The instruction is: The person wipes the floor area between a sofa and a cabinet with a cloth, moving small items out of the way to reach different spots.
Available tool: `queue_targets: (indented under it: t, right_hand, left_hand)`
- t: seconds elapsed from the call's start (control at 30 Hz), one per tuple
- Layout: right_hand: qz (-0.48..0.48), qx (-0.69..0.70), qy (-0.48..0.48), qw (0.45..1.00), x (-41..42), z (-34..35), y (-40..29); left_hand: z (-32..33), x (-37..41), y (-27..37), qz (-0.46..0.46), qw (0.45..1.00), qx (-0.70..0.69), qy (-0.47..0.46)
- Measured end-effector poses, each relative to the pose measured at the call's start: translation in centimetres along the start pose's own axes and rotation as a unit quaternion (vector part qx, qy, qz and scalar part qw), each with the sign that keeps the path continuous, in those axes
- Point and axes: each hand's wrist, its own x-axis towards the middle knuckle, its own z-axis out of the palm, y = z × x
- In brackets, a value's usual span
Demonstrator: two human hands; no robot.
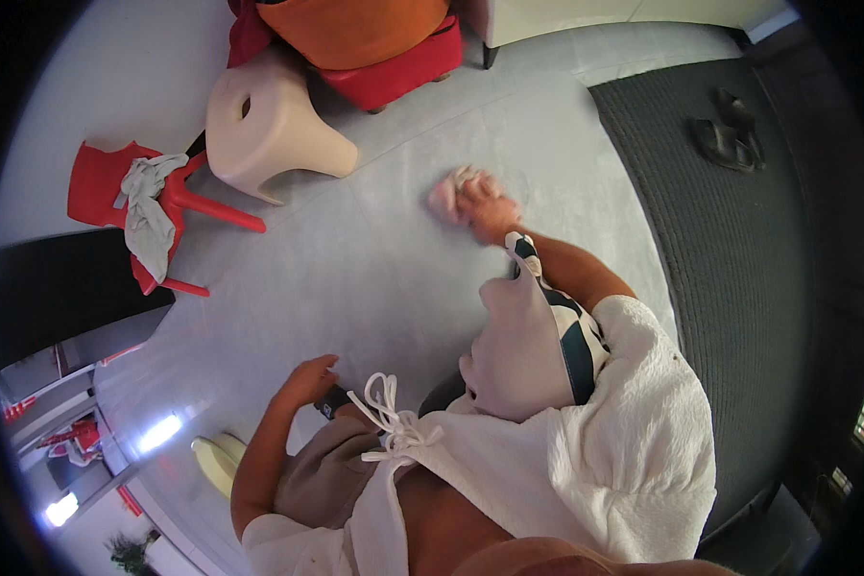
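Note:
My right hand (pixel 486 209) presses a crumpled pale pink cloth (pixel 446 198) against the grey floor (pixel 396 273), with the arm stretched forward. Both hand and cloth are slightly blurred. My left hand (pixel 311 378) rests by my bent knee, holding nothing that I can see, its fingers slightly apart. Between my arms, a loose piece of fabric (pixel 522 345), beige on one side and patterned dark and white on the other, hangs in front of my white top (pixel 641 432).
Ahead stand a cream plastic stool (pixel 259 133) and a red seat (pixel 389 75) with orange on top. A grey cloth (pixel 147 209) drapes over a small red chair (pixel 97 183). At right, dark shoes (pixel 731 137) lie on a ribbed dark mat (pixel 720 288). A yellowish object (pixel 216 461) is at lower left.

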Motion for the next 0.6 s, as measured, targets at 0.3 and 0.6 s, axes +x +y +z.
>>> queue_targets:
  t: [0.3, 0.6]
  right_hand:
    - [0.363, 0.549, -0.037, 0.752, -8.9, -5.2, 7.0]
    - [0.581, 0.180, 0.226, 0.761, -30.1, 1.8, 12.5]
  left_hand:
    - [-3.1, -1.8, -2.4, 0.051, 0.988, -0.065, 0.128]
    - [-1.5, -4.1, -4.3, 0.078, 0.990, -0.040, 0.109]
